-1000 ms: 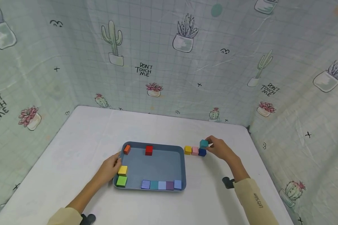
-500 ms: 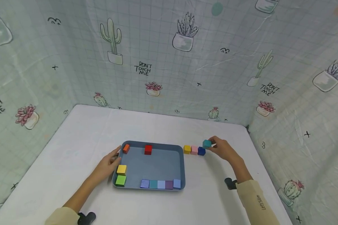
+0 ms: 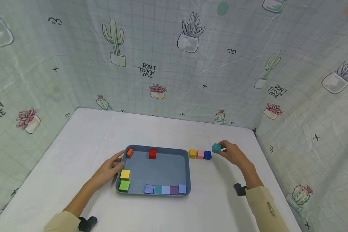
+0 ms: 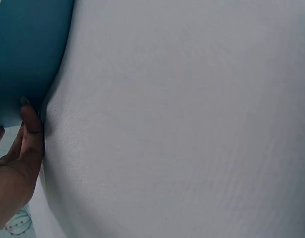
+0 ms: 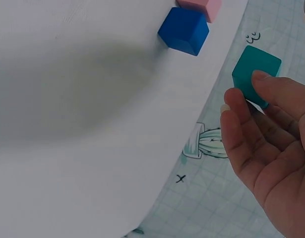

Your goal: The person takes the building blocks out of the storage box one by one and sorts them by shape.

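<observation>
The right hand (image 3: pixel 233 154) pinches a teal cube (image 3: pixel 216 148) between its fingers (image 5: pixel 264 79), curled round it and holding it up off the bench (image 3: pixel 84 138). The cube hangs just to the right of the blue cube (image 3: pixel 207 155), near it but not touching, and a little above it. The blue cube ends a short row on the bench: a pink cube (image 3: pixel 200 154) touches its left side, and a yellow cube (image 3: pixel 192 153) lies left of the pink one, next to the right edge of the tray (image 3: pixel 168 169).

The left hand (image 3: pixel 108 169) lies flat on the bench at the left side of the tray, fingers (image 4: pixel 30 119) straight and relaxed, their tips against the tray's left rim; it grips nothing.

Inside the tray, an orange cube (image 3: pixel 130 152) sits in the far left corner with a red cube (image 3: pixel 152 154) to its right along the far wall. A second yellow cube (image 3: pixel 125 174) and a green cube (image 3: pixel 124 186) stand along the left wall. Five pale cubes (image 3: pixel 166 189) form a line along the near wall.

A curtain printed with cactuses (image 3: pixel 174 64) surrounds the bench.
</observation>
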`<action>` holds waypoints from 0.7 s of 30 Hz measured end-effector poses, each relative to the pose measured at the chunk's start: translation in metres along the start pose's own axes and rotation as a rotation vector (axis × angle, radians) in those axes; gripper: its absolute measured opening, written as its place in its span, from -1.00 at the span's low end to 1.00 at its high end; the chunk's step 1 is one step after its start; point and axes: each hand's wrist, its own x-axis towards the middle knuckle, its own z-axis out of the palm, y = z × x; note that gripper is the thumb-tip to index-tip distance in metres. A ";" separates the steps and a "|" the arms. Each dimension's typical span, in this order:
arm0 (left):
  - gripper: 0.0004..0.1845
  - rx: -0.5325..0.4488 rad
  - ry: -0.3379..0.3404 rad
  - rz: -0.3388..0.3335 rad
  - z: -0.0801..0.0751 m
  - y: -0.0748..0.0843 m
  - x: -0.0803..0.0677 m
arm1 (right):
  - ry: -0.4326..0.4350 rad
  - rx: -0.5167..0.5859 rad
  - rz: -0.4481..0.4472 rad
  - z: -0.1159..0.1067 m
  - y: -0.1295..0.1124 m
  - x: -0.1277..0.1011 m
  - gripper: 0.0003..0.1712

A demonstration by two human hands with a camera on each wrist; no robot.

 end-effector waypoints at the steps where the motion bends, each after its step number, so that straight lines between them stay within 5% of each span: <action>1: -0.36 0.006 -0.001 0.003 0.000 -0.001 0.000 | 0.000 -0.003 -0.006 0.000 0.000 -0.001 -0.60; 21: -0.36 0.010 0.000 0.019 -0.002 -0.001 0.001 | -0.010 -0.103 0.046 0.010 0.015 0.008 -0.63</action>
